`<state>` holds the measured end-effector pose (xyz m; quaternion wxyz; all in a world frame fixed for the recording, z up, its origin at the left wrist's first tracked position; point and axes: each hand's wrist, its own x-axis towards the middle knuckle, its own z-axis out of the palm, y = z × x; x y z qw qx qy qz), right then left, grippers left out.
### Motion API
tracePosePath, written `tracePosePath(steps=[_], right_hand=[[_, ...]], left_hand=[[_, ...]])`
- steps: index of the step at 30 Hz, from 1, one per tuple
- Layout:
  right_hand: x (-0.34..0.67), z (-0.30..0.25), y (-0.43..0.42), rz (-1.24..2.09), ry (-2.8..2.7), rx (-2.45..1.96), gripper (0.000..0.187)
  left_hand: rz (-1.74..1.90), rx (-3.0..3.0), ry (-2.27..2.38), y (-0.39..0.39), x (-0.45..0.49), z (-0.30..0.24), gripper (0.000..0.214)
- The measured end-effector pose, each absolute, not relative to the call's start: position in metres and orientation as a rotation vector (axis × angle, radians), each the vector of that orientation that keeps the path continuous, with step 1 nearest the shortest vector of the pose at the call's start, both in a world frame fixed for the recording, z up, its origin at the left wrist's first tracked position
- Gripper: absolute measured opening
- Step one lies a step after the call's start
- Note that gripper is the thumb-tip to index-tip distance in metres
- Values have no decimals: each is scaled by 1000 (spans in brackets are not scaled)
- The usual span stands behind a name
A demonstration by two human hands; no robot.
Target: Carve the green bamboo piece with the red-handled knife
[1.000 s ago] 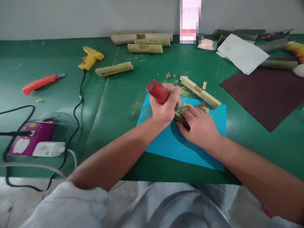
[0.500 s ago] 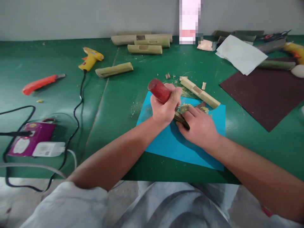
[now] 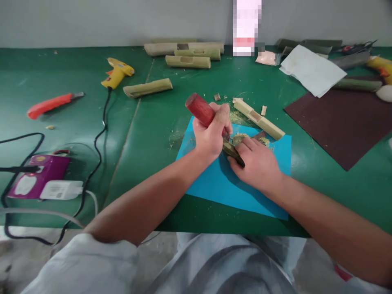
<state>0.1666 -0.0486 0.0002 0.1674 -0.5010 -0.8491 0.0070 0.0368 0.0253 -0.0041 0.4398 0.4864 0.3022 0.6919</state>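
Note:
My left hand is wrapped round the thick red handle of a chisel, which leans up to the left. Its blade is mostly hidden by the hand and points down at a dark green bamboo piece. My right hand grips that bamboo piece and presses it on a blue sheet; its far end is under the fingers. Pale shavings lie just beyond both hands. Behind them rests a bamboo tube with a cut-out slot, overlapping the sheet's far edge.
More bamboo tubes lie at the back, and one bamboo piece lies nearer. To the left are a yellow glue gun, a red utility knife and a purple power strip with cords. Right: brown sheet, white paper.
My left hand and the red chisel handle have shifted slightly left and up, showing more of the bamboo piece. The right hand keeps its place on it.

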Motion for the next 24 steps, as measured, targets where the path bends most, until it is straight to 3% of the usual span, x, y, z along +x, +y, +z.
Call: tracePosePath(steps=[24], right_hand=[[167, -2, -48, 62, -2393, -1389, 18]], left_hand=[[1639, 1354, 737, 24, 41, 1, 51]])
